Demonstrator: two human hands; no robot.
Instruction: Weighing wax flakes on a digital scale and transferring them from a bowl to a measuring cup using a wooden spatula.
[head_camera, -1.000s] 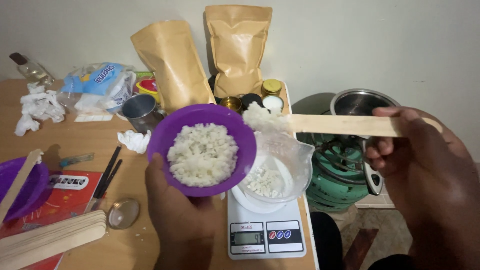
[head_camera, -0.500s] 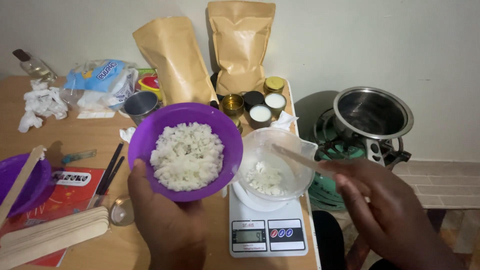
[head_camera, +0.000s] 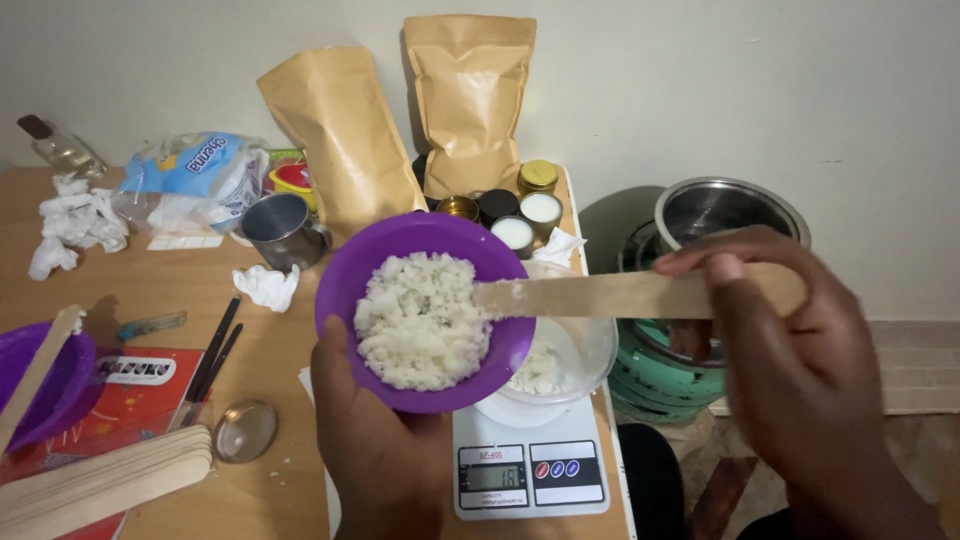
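Note:
My left hand (head_camera: 375, 455) holds a purple bowl (head_camera: 352, 275) of white wax flakes (head_camera: 420, 318) from below, above the table's right end. A flat wooden stick (head_camera: 600, 295) is gripped in my right hand (head_camera: 800, 380), with its tip touching the flakes at the bowl's right rim. Under that rim, a clear glass container (head_camera: 580, 355) with a few flakes stands on a white kitchen scale (head_camera: 530, 470).
Two brown paper pouches (head_camera: 470, 100) lean on the wall behind several small tins (head_camera: 515, 215). A metal cup (head_camera: 280, 230), crumpled tissue (head_camera: 268, 285), a second purple bowl (head_camera: 45, 385) and wooden sticks (head_camera: 100, 480) lie on the table. A steel pot (head_camera: 730, 210) sits on a green burner at the right.
My right hand lifted the stick out of the glass container and brought its tip to the flakes in the purple bowl. The bowl moved slightly right, over the container.

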